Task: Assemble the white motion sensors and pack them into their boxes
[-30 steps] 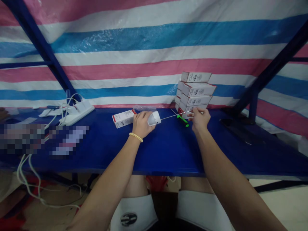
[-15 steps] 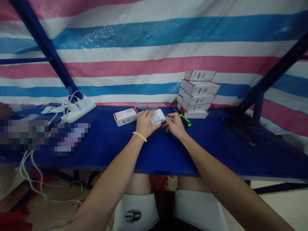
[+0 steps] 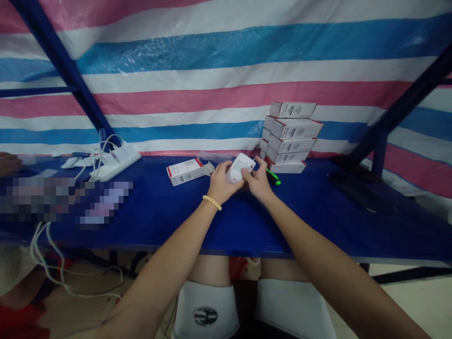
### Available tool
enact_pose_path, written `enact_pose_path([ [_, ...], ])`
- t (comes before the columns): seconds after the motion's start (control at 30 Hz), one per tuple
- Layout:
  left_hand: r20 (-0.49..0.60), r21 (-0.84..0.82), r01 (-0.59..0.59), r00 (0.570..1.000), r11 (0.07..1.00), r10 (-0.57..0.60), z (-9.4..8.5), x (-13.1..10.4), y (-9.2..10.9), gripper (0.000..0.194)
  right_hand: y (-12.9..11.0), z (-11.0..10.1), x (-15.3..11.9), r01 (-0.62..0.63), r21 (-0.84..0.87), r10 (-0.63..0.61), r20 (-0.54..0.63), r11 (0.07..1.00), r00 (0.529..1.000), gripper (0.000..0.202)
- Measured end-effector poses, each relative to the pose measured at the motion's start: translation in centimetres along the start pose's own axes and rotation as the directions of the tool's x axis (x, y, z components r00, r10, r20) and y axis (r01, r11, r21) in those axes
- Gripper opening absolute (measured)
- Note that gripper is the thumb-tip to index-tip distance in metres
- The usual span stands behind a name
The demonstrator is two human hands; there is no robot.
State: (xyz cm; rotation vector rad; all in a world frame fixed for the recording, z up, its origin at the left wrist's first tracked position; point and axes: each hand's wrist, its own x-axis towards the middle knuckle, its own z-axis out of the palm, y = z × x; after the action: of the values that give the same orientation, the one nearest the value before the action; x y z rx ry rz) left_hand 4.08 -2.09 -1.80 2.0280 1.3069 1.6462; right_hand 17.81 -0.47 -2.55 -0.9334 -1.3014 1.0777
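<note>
A white rounded device (image 3: 239, 168) is held above the blue table, tilted, between both hands. My left hand (image 3: 222, 182) wraps round its left and lower side. The fingers of my right hand (image 3: 258, 180) are closed on its right edge, the thumb resting on its front. A green and black screwdriver (image 3: 273, 177) lies just beyond my right hand, partly hidden by it. Left of my left hand lies an open white and red box (image 3: 185, 171), its flap towards the hand.
Several white boxes (image 3: 291, 141) are stacked at the back. A white power strip (image 3: 118, 162) with cables sits back left, and a dark phone-like object (image 3: 356, 192) lies right. Another person's hand (image 3: 10, 164) shows at the far left. Clear plastic (image 3: 212, 156) lies behind the open box.
The device and my left hand have moved right. My right hand, apart from the device's face before, now grips it, and the device has turned and shows more of its front.
</note>
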Motion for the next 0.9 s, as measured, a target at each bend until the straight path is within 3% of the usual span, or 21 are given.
enact_pose_path([
  [0.13, 0.087, -0.273, 0.122, 0.991, 0.954, -0.102, 0.4, 0.2, -0.6, 0.057, 0.1, -1.2, 0.8, 0.002, -0.007, -0.002, -0.054, 1.000, 0.999, 0.085],
  [0.3, 0.180, -0.421, 0.274, 0.960, 0.865, -0.217, 0.3, 0.4, -0.7, 0.067, -0.1, -1.4, 1.0, -0.025, -0.006, 0.024, -0.034, 1.000, 0.999, 0.068],
  [0.43, 0.119, -0.316, 0.247, 0.968, 0.916, -0.221, 0.2, 0.3, -0.5, 0.064, -0.8, -1.3, 0.7, -0.102, -0.071, 0.104, 0.020, 0.992, 0.994, 0.063],
  [0.6, 0.026, -0.112, 0.141, 0.990, 0.984, -0.139, 0.2, 0.1, -0.3, 0.048, -1.1, -1.0, 0.3, -0.137, -0.143, 0.158, 0.151, 0.980, 0.976, 0.075],
  [0.9, 0.001, -0.155, 0.101, 0.995, 0.983, -0.102, 0.2, 0.2, -0.5, 0.040, -0.1, -0.9, 0.5, -0.078, -0.058, 0.088, 0.192, 0.995, 0.977, 0.084],
])
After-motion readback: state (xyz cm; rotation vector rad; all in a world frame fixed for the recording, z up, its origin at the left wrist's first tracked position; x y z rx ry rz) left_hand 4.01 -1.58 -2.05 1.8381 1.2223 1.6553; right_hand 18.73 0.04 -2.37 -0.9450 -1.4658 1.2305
